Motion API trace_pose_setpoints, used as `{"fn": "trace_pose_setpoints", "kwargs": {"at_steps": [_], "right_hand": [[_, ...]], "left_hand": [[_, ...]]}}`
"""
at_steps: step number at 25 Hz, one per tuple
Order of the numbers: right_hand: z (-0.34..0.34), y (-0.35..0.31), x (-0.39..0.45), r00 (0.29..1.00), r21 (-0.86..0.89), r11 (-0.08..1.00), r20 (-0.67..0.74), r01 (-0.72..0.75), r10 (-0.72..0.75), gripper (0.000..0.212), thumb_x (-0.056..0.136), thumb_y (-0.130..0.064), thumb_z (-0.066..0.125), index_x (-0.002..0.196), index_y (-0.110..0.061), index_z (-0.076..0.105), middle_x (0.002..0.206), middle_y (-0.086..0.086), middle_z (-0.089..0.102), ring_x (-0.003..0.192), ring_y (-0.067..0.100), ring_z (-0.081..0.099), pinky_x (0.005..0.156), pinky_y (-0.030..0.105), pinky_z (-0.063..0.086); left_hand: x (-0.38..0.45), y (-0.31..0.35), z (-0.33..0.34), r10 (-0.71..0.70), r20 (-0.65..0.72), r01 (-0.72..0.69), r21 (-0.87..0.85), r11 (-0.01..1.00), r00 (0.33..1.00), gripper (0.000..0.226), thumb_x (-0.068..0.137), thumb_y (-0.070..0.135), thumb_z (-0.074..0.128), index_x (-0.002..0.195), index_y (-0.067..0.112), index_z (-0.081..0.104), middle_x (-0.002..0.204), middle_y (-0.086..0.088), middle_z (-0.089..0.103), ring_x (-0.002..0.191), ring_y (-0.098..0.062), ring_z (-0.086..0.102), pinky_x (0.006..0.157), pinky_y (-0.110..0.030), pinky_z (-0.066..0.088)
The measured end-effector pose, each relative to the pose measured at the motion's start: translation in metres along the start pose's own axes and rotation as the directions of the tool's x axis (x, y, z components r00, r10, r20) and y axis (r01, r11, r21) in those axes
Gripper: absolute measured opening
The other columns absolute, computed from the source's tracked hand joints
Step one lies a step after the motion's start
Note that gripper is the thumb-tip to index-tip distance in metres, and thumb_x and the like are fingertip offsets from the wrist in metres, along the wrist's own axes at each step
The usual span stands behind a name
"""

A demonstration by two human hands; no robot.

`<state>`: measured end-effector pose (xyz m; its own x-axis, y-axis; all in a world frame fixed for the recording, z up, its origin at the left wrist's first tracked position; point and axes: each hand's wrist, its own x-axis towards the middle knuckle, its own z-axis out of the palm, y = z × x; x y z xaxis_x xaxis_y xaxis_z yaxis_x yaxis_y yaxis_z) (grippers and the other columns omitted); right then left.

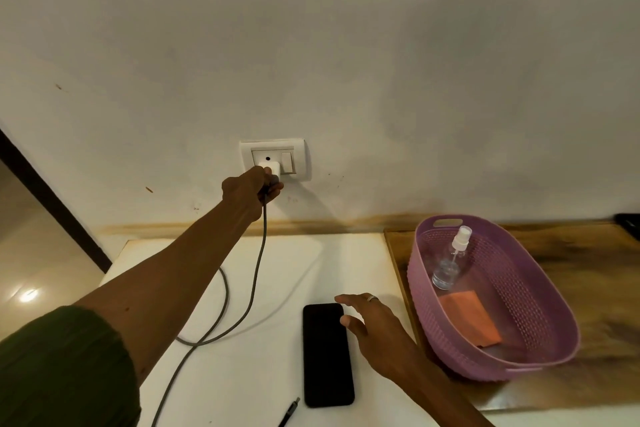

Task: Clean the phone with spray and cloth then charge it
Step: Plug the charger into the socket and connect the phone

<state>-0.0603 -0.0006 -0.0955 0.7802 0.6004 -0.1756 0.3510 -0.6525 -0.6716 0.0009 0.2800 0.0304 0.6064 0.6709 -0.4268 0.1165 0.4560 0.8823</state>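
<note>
A black phone (327, 355) lies face up on the white tabletop (263, 374). My right hand (372, 326) hovers with fingers spread over the phone's upper right corner. My left hand (251, 189) reaches to the wall and grips the white charger plug (272, 168) at the wall socket (273, 159). The grey cable (242, 315) hangs from the plug and loops over the table; its free connector end (289, 412) lies left of the phone's lower end. A clear spray bottle (450, 260) and an orange cloth (471, 317) lie inside the purple basket (436, 333).
The basket stands on a wooden board (595, 288) right of the white tabletop. A switch (286, 160) sits beside the socket. The wall rises directly behind the table. A dark door frame (52, 204) and shiny floor lie at the left.
</note>
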Motion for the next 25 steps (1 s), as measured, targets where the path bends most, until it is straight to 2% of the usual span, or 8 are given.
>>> {"fn": "trace_pose_setpoints", "kwargs": {"at_steps": [7, 11, 13, 15, 18, 20, 22, 25], "right_hand": [[0.031, -0.014, -0.012, 0.971, -0.08, 0.969, -0.067, -0.235, 0.23, 0.055, 0.098, -0.03, 0.047, 0.148, -0.023, 0.025, 0.153, 0.002, 0.032, 0.141, 0.022, 0.031, 0.114, 0.031, 0.029], [0.049, -0.035, -0.013, 0.941, -0.127, 0.934, -0.112, -0.333, 0.32, 0.07, 0.096, -0.046, 0.044, 0.151, -0.018, 0.011, 0.151, 0.008, 0.03, 0.136, 0.026, 0.033, 0.11, 0.034, 0.033], [0.062, -0.047, -0.014, 0.918, -0.206, 0.896, -0.145, -0.394, 0.37, 0.087, 0.088, -0.059, 0.046, 0.151, -0.017, 0.003, 0.15, 0.01, 0.027, 0.133, 0.028, 0.031, 0.108, 0.038, 0.035], [0.074, -0.054, -0.014, 0.89, -0.264, 0.851, -0.175, -0.454, 0.421, 0.104, 0.079, -0.067, 0.051, 0.151, -0.015, -0.003, 0.149, 0.011, 0.025, 0.131, 0.029, 0.03, 0.105, 0.04, 0.034], [0.082, -0.057, -0.009, 0.865, -0.297, 0.813, -0.198, -0.501, 0.461, 0.114, 0.075, -0.065, 0.06, 0.15, -0.013, -0.009, 0.15, 0.013, 0.02, 0.132, 0.031, 0.028, 0.104, 0.043, 0.035], [0.08, -0.06, -0.004, 0.846, -0.26, 0.805, -0.171, -0.533, 0.505, 0.116, 0.075, -0.06, 0.066, 0.15, -0.013, -0.009, 0.152, 0.013, 0.015, 0.135, 0.032, 0.026, 0.106, 0.046, 0.036], [0.075, -0.06, 0.002, 0.807, -0.173, 0.788, -0.136, -0.591, 0.575, 0.121, 0.071, -0.055, 0.072, 0.149, -0.012, -0.009, 0.154, 0.014, 0.01, 0.138, 0.035, 0.023, 0.108, 0.048, 0.034], [0.07, -0.056, 0.004, 0.789, -0.019, 0.79, -0.08, -0.613, 0.61, 0.124, 0.061, -0.05, 0.079, 0.148, -0.012, -0.001, 0.146, 0.011, 0.03, 0.131, 0.031, 0.039, 0.106, 0.042, 0.041]], "left_hand": [[-0.011, 0.001, -0.01, 0.088, 0.019, -0.089, 0.042, 0.995, 0.996, 0.016, 0.091, -0.002, 0.061, 0.075, -0.003, 0.06, 0.093, -0.023, 0.067, 0.061, -0.024, 0.064, 0.06, -0.028, 0.061], [-0.041, -0.016, -0.034, 0.319, -0.064, -0.291, 0.267, 0.919, 0.946, 0.032, 0.088, 0.016, 0.072, 0.113, -0.003, 0.064, 0.118, -0.017, 0.067, 0.102, -0.029, 0.065, 0.093, -0.034, 0.053], [-0.078, -0.05, -0.061, 0.667, 0.006, -0.611, 0.407, 0.678, 0.745, 0.025, 0.09, 0.008, 0.067, 0.114, 0.012, 0.065, 0.114, -0.001, 0.068, 0.102, -0.017, 0.064, 0.084, -0.016, 0.047], [-0.116, -0.098, -0.097, 0.76, 0.193, -0.727, 0.505, 0.465, 0.62, 0.028, 0.087, 0.001, 0.064, 0.1, 0.025, 0.068, 0.098, 0.016, 0.069, 0.086, -0.006, 0.064, 0.075, -0.009, 0.045], [-0.145, -0.174, -0.139, 0.441, 0.478, -0.634, 0.693, 0.342, 0.76, 0.023, 0.084, 0.023, 0.069, 0.088, 0.043, 0.06, 0.078, 0.023, 0.06, 0.073, 0.002, 0.06, 0.069, -0.013, 0.046], [-0.159, -0.209, -0.151, 0.269, 0.518, -0.56, 0.821, 0.111, 0.812, 0.004, 0.08, 0.038, 0.06, 0.079, 0.039, 0.064, 0.068, 0.019, 0.048, 0.067, -0.005, 0.06, 0.065, -0.016, 0.047], [-0.171, -0.222, -0.158, 0.258, 0.569, -0.608, 0.788, 0.103, 0.781, 0.034, 0.071, 0.036, 0.051, 0.041, 0.02, 0.055, 0.044, 0.005, 0.04, 0.036, -0.017, 0.049, 0.039, -0.017, 0.04], [-0.176, -0.227, -0.156, 0.549, 0.46, -0.59, 0.803, 0.077, 0.698, 0.079, 0.094, 0.049, 0.031, 0.027, 0.009, 0.036, 0.029, -0.006, 0.03, 0.023, -0.013, 0.036, 0.031, -0.011, 0.028]]}}
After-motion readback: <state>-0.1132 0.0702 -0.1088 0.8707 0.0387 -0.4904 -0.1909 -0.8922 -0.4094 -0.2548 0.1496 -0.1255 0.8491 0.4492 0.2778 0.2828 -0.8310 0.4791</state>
